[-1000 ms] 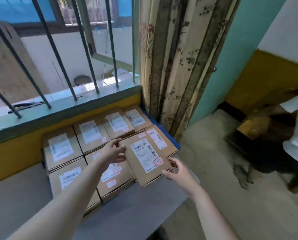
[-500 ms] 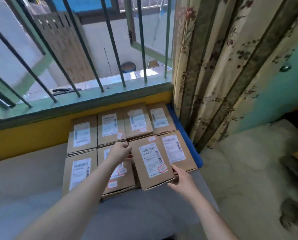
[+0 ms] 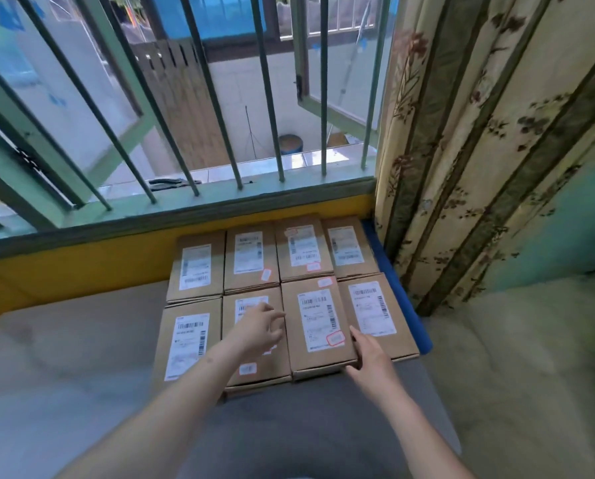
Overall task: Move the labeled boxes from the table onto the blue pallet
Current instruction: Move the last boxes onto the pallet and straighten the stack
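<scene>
Several brown labeled boxes lie flat in two rows on the blue pallet point(image 3: 404, 302), whose edge shows along the right side. The labeled box point(image 3: 318, 326), third from the left in the front row, sits level with its neighbours. My right hand point(image 3: 368, 354) grips its front right corner, thumb on top and fingers curled at the front edge. My left hand point(image 3: 258, 328) hovers with fingers apart over the second front box point(image 3: 251, 368), holding nothing. The hand is slightly blurred.
A barred window with a green sill point(image 3: 192, 205) and a yellow wall strip point(image 3: 81, 267) stand right behind the boxes. A flowered curtain point(image 3: 479, 167) hangs at the right. A grey surface point(image 3: 64, 375) spreads to the left and front.
The box held tilted in both hands has come down flat into the front row. My left hand has let go of it and drawn back over the neighbouring box.
</scene>
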`<state>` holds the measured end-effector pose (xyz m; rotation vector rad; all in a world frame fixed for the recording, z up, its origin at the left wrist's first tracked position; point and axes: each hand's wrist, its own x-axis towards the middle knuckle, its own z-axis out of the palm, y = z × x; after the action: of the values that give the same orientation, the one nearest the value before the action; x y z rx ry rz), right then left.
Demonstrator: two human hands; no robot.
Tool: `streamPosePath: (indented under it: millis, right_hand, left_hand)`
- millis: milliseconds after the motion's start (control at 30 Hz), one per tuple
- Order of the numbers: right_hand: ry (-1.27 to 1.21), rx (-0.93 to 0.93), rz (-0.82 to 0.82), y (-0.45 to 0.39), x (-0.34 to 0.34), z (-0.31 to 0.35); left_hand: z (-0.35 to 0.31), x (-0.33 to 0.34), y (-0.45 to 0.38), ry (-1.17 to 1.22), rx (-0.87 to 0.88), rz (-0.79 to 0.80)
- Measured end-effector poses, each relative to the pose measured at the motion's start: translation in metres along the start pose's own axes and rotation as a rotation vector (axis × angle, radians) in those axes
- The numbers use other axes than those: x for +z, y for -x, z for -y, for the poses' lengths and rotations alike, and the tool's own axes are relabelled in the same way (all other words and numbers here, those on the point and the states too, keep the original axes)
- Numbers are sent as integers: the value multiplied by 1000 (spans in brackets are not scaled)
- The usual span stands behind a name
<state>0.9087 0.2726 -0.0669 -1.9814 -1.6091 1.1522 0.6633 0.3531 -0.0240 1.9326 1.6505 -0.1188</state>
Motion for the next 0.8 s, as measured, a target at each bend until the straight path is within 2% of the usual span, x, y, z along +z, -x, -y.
streamPosePath:
  millis: [167, 233, 400, 467, 567, 633, 700, 800]
  right_hand:
    - [59, 16, 29, 1, -1, 4]
    - [126, 23, 68, 0, -7, 8]
    - [305, -36, 9, -5, -15, 38]
    - [403, -140, -2, -6, -3, 59]
    - [686, -268, 105, -5, 33, 85]
    - [819, -289, 178, -5, 57, 92]
    - [918, -263, 202, -6, 70, 93]
    - [967, -202, 184, -8, 78, 98]
  left_hand:
    - [1, 2, 7, -21, 7, 61]
    - [5, -2, 16, 10, 23, 31]
    - [47, -18, 58, 11, 48, -383]
    - [76, -15, 77, -67, -57, -339]
    - [116, 4, 99, -114, -275, -124]
    - [136, 19, 107, -106, -373, -32]
    - [149, 31, 111, -110, -419, -25]
    - [159, 44, 109, -58, -386, -156]
